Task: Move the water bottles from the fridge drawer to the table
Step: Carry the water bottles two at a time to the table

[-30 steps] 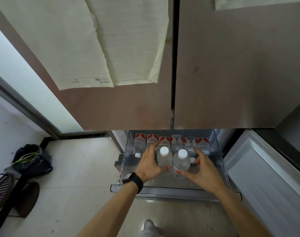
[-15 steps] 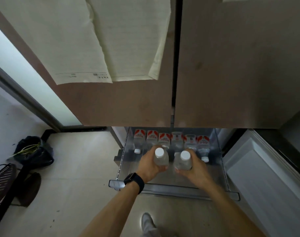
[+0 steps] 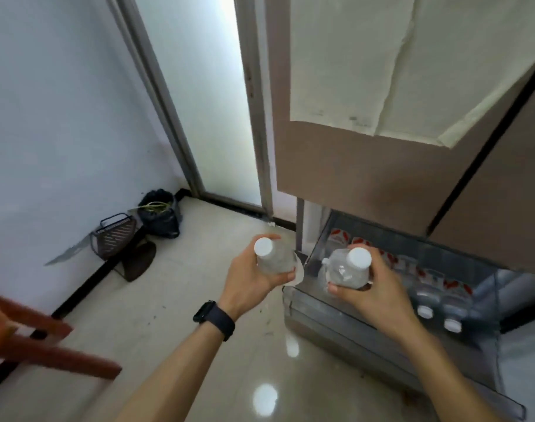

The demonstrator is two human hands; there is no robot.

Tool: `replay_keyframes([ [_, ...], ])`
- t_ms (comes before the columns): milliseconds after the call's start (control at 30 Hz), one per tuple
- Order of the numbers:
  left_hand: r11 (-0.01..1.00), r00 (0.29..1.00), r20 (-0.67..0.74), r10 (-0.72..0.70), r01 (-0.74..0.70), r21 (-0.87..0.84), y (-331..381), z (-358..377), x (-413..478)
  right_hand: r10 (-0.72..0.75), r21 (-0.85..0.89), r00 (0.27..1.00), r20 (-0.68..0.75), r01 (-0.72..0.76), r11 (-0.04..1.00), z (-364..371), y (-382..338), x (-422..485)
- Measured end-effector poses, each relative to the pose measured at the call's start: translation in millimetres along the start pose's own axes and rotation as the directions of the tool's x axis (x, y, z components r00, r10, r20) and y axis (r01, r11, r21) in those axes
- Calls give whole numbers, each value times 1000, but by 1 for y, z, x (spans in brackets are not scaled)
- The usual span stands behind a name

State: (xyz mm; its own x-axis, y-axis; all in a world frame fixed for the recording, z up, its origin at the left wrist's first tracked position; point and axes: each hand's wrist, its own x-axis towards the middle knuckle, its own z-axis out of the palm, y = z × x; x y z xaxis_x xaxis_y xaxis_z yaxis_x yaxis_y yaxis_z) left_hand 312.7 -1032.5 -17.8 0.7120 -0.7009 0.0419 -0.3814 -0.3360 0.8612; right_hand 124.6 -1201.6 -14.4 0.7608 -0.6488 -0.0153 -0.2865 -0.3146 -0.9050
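**Two bottles out of the drawer, more waiting, and a long carry ahead**

Head view: The left hand (image 3: 254,278) had its grip wrapped around a clear water bottle (image 3: 273,260) with a white cap, held just left of centre in the lower half of the frame, above the pale floor. The right hand (image 3: 372,287) was clenched on a second bottle (image 3: 348,271) of the same kind, held over the near left corner of the open fridge drawer (image 3: 366,345) at lower right. Both bottles were small, transparent and looked full. The remaining bottles (image 3: 436,296), with red-and-white labels and white caps, lay in a row in the drawer at right.

The surface the bottles were bound for was not in view; only a blurred reddish-brown piece of furniture (image 3: 46,345) showed at lower left, and what it was could not be told. The likeliest trouble was a bottle slipping, since chilled plastic may be slick and each hand held only the upper body near the cap. The drawer stood open at shin level, so a turn could catch a leg on it. The glossy floor could also be slippery.
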Motion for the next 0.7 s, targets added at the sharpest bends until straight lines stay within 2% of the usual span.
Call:
replay_keyframes([
  [133,998,981,-186,-59,64,23,-32,-85,-61,-106,-33,971,213,116,993,86,-51,-3],
  [300,972,903,-384,-192,230,56,-91,-197,-175,-219,-31,893,393,251,968,217,-109,-48],
  [500,912,802,-498,-329,407,53,-157,-328,-348,-291,25,731,618,351,936,380,-174,-149],
  [700,838,646,-636,-423,546,-3,-196,-428,-511,-311,83,524,793,413,907,523,-240,-255],
])
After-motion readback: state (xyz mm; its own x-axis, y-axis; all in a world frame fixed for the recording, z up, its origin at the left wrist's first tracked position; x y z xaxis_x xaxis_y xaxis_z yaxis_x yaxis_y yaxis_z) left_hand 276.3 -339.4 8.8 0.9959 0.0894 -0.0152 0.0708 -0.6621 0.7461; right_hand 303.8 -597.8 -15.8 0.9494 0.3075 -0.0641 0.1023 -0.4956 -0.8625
